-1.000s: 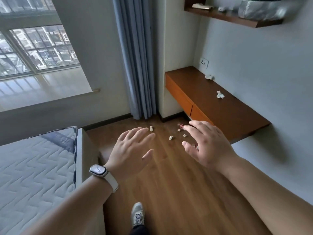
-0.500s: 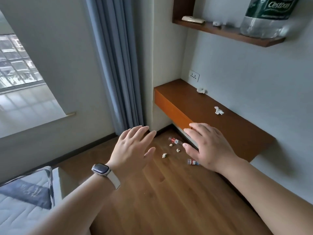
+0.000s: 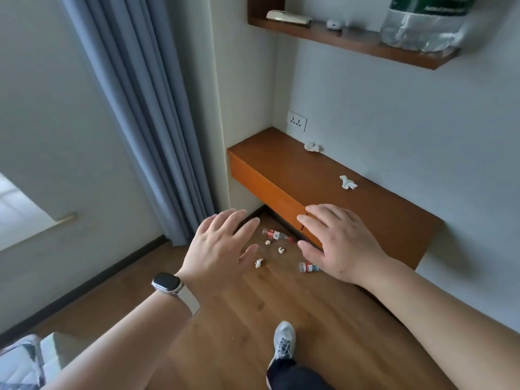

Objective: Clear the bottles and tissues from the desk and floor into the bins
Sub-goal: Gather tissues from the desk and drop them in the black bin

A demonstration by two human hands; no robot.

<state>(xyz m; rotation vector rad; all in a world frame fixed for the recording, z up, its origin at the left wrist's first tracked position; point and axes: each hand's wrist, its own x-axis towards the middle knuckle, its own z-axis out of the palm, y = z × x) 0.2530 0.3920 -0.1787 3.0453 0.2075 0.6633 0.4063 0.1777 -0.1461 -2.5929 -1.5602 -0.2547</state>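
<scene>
Up at twelve o'clock, the two bottles (image 3: pixel 277 235) and tissue wads (image 3: pixel 259 263) on the floor (image 3: pixel 281 299) had drawn nearer with the step in, left hand (image 3: pixel 219 249) and right hand (image 3: pixel 337 243) both spread empty, desk tissues (image 3: pixel 348 182) at two o'clock untouched, no bin visible.

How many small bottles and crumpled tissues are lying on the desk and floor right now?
Small bottles on the floor: 2
Crumpled tissues on the floor: 3
Crumpled tissues on the desk: 2
Total: 7
</scene>
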